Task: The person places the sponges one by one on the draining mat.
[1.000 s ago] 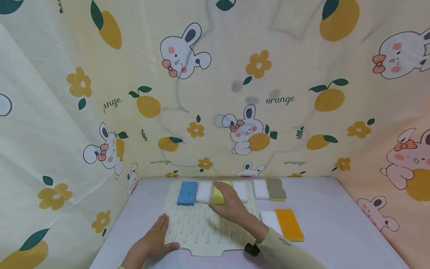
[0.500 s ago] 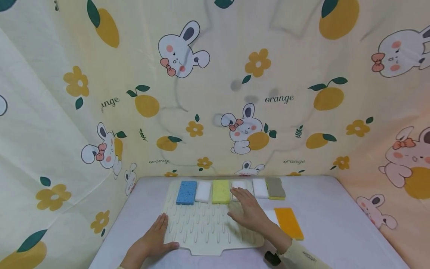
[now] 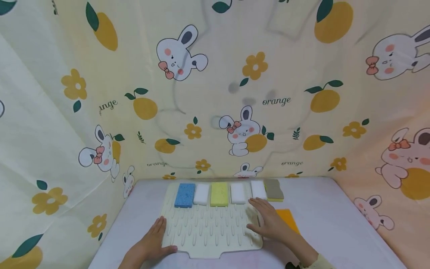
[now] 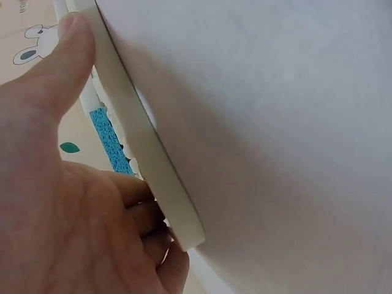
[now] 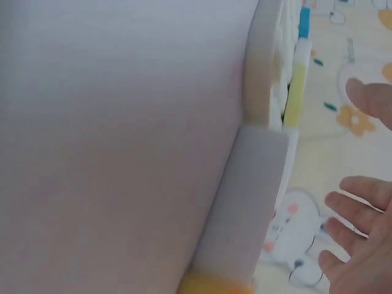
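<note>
My left hand (image 3: 149,237) rests on the left side of a cream ridged board (image 3: 208,239), fingers extended along its edge and thumb at the near corner. Along the board's far end, from left to right, lie a blue sponge (image 3: 184,195), a white sponge (image 3: 201,194), a yellow sponge (image 3: 219,194) and another white sponge (image 3: 238,193). Over the board's right edge, my right hand (image 3: 270,220) is spread and holds nothing. It hides a white block (image 5: 245,202) in the head view; the right wrist view shows that block beside the board.
Right of the board, a white sponge (image 3: 258,189) and a grey-topped yellow sponge (image 3: 274,189) lie side by side at the back. Closer in, an orange sponge (image 3: 289,219) is partly covered by my right arm. A printed cloth (image 3: 208,93) hangs behind the table.
My right hand has left the yellow sponge and moved right, past the second white sponge, to the board's right edge. The left hand stays on the board. The row of sponges looks unmoved.
</note>
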A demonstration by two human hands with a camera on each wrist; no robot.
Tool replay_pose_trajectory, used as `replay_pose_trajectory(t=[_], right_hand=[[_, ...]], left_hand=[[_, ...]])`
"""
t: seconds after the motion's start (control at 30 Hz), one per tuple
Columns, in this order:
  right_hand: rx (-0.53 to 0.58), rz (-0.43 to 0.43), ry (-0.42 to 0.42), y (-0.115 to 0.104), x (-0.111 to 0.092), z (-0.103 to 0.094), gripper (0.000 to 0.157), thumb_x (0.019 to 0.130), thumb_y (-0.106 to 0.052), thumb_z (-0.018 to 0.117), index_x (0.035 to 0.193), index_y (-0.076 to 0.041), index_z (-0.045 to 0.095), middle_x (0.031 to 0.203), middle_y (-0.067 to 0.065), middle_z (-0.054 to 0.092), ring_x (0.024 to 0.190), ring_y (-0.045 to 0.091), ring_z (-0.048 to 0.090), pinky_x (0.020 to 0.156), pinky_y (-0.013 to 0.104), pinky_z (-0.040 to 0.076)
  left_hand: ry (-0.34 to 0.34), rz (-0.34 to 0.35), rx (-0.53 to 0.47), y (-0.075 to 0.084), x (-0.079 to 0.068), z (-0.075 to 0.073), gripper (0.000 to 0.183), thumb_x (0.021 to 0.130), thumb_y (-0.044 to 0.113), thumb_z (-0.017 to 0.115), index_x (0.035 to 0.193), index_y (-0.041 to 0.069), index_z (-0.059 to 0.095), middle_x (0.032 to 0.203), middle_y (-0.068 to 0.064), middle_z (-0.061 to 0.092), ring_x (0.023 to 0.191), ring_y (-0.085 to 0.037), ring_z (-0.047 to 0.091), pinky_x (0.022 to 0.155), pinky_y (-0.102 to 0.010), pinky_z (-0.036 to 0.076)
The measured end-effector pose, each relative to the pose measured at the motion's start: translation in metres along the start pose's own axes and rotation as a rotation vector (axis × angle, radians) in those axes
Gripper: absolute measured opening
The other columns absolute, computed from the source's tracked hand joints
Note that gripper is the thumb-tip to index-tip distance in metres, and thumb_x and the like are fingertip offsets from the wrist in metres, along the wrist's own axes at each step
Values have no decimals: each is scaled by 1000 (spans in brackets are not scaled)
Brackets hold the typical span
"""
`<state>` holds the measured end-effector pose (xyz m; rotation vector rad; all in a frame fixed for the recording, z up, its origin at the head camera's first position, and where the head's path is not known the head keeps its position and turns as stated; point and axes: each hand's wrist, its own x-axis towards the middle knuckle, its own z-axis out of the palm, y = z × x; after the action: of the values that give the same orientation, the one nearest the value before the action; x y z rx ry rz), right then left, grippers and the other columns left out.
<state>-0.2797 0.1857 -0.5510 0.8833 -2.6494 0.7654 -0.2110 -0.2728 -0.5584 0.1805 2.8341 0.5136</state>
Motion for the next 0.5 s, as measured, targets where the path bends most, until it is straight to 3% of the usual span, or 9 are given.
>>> replay_pose_trajectory(t=[0.27,0.5], right_hand=[[19,83,-28,21,-27,-20,96,83,-48,92,156,1,51,159,27,50,148,55,42,117,75,35],[31,151,-82,36,-45,-43,105,83,-51,91,160,1,44,164,27,43,153,53,33,125,73,20]], left_hand=[[1,-16,5,-5,4,5,127,84,70,80,163,-14,26,173,-34,18,162,-50,15,129,-63,23],[1,-6,9,-2,3,5,125,85,68,80,162,-15,27,172,-35,20,161,-52,16,129,-63,23]])
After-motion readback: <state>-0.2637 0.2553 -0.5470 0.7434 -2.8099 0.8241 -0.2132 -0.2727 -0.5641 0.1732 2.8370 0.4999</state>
